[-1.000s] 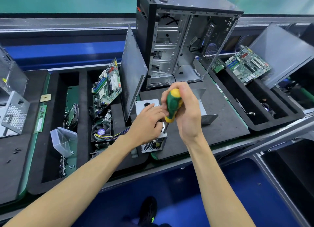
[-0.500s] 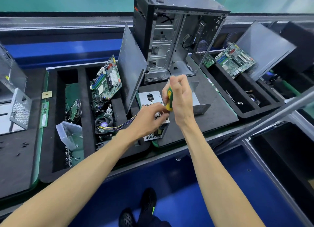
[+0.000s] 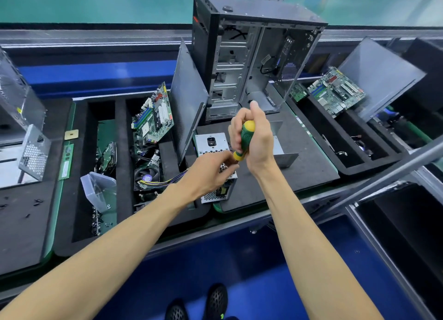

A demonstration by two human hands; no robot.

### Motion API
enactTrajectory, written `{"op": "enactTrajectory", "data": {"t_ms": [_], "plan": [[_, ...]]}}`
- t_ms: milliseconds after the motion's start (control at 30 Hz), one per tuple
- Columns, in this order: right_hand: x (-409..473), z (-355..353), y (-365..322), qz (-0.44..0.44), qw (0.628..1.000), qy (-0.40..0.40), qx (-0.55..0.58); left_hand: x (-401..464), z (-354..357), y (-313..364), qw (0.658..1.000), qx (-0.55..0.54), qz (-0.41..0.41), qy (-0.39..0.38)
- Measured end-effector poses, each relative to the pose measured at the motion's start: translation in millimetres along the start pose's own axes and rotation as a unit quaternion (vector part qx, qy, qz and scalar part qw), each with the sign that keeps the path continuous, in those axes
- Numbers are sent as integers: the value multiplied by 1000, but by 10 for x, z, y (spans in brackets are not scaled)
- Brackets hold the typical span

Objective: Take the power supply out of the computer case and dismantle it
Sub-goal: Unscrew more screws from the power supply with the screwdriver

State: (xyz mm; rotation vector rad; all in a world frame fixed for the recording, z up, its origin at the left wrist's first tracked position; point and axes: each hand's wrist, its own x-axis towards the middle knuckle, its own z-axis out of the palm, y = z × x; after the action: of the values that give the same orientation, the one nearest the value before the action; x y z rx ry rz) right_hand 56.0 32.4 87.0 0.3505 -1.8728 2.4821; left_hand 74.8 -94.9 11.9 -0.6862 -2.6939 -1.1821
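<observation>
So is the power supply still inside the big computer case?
No, the power supply lies on the black mat in front of the open computer case.

The screwdriver (image 3: pixel 244 137) tip is hidden behind the left hand (image 3: pixel 208 172).

Power supply (image 3: pixel 211 143): silver perforated metal box, black socket on top face, lying on dark mat just in front of case; bundle of coloured wires out its left side. Case (image 3: pixel 242 56): black tower, upright, side open, bare metal interior.
</observation>
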Motion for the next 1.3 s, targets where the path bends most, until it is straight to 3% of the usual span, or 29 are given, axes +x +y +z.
{"op": "enactTrajectory", "data": {"t_ms": [200, 433, 600, 700, 833, 1000, 1300], "plan": [[85, -43, 111, -33, 999, -17, 22, -27, 117, 1, 999, -2, -8, 33], [-22, 9, 245, -86, 989, 119, 16, -69, 290, 59, 992, -6, -10, 128], [-77, -59, 223, -92, 995, 48, 9, -121, 388, -9, 988, -31, -34, 147], [-63, -89, 197, -107, 994, 10, -6, -133, 432, -17, 987, 1, 6, 158], [-81, -32, 177, -119, 993, 10, 4, -127, 468, -51, 985, 45, 54, 159], [-138, -31, 227, -138, 990, 29, -11, -128, 481, -47, 986, 20, 49, 160], [-137, -7, 192, -148, 989, 13, -2, -129, 482, -22, 980, -63, -33, 189]]}}
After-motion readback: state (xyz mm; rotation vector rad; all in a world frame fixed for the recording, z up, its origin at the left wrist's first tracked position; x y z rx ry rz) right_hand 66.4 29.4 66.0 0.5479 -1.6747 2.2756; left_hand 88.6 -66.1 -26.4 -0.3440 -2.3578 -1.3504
